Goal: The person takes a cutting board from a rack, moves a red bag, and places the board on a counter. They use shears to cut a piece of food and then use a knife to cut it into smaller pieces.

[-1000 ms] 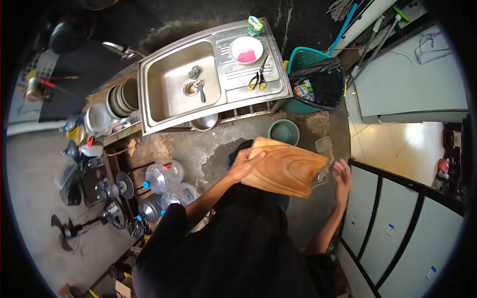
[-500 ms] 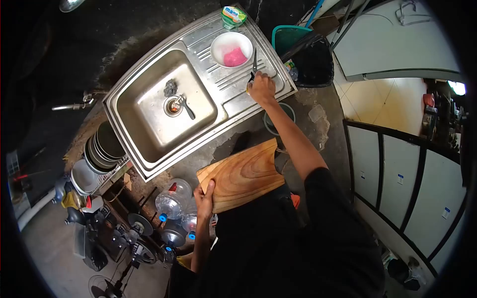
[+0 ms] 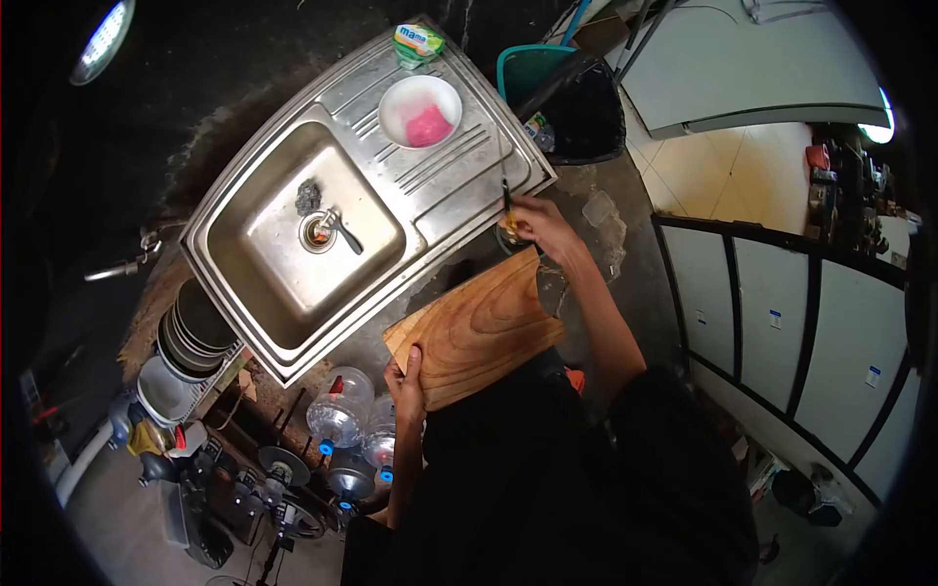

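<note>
While clamping the board (image 3: 479,330) by one edge in the left hand (image 3: 408,383) on the sink (image 3: 430,200)'s near side, likely for steadiness, grips scissors (image 3: 507,192) in the right hand (image 3: 542,227) by the sink's near-right corner, with blades pointing away, probably for safety.

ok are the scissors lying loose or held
Held: the right grip has the scissors by their yellow handles, near the drainboard's edge.

Steel drainboard (image 3: 449,190) : white bowl (image 3: 393,109), green-white pack (image 3: 417,45) | sink basin (image 3: 269,269) : grey scourer (image 3: 309,197), dark-handled utensil (image 3: 349,237)
</note>
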Demonstrator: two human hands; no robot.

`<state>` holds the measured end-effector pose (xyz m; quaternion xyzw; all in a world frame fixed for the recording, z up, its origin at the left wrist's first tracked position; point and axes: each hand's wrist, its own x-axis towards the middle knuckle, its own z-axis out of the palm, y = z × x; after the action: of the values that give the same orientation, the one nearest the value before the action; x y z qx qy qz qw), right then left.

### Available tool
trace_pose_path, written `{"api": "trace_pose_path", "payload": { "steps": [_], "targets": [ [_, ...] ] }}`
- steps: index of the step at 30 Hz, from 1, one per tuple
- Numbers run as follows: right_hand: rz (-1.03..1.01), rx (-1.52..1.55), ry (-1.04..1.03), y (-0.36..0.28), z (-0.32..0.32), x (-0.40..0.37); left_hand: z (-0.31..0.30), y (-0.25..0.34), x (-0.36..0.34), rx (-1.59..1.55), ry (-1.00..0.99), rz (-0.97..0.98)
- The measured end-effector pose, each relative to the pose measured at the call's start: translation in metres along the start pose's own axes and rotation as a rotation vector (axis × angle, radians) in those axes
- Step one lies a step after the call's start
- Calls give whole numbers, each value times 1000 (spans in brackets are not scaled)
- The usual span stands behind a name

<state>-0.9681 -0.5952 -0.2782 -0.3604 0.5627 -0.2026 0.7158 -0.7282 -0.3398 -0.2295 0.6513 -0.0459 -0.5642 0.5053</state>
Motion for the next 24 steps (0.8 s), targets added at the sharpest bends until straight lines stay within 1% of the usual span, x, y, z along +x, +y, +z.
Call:
{"api": "trace_pose_path", "payload": {
  "steps": [1,2,4,5,6,8,9,10,11,14,16,17,20,21,22,23,24],
  "targets": [
    [-95,156,-32,-1,2,-19,5,4,0,6,30,-19],
    [-97,158,-26,0,-1,-33,5,3,2,9,24,-20],
    [-184,700,-256,-3,-11,-54,0,0,6,-27,-5,-47],
    [-230,777,-301,-7,-15,-60,-3,1,6,-22,-13,-53],
    [-233,778,-288,-13,-16,-67,-5,5,5,-29,-43,-50],
    [-340,862,-383,-24,-17,-77,-10,10,5,-37,-89,-49],
    [-367,821,-450,-29,-21,-79,-14,13,6,-5,-110,-82],
    [-378,819,-443,-32,-21,-83,-18,15,8,28,-129,-114],
    [-393,788,-439,-34,-20,-87,-20,14,11,46,-141,-71],
    [-393,733,-422,-43,-18,-102,-32,11,20,103,-186,-50],
    [-449,635,-403,-53,-13,-116,-25,19,19,83,-185,-34],
    [-461,634,-397,-57,-11,-123,-22,22,20,61,-177,-22],
    [-508,599,-394,-69,-8,-149,-13,28,24,44,-220,-8],
    [-511,541,-401,-71,-9,-158,-7,29,24,53,-233,-1],
    [-513,486,-404,-76,-7,-169,2,31,22,66,-201,46],
    [-569,575,-372,-84,0,-179,11,32,22,79,-174,93],
    [-590,578,-358,-84,-4,-189,19,34,23,89,-196,101]
  ]
}}
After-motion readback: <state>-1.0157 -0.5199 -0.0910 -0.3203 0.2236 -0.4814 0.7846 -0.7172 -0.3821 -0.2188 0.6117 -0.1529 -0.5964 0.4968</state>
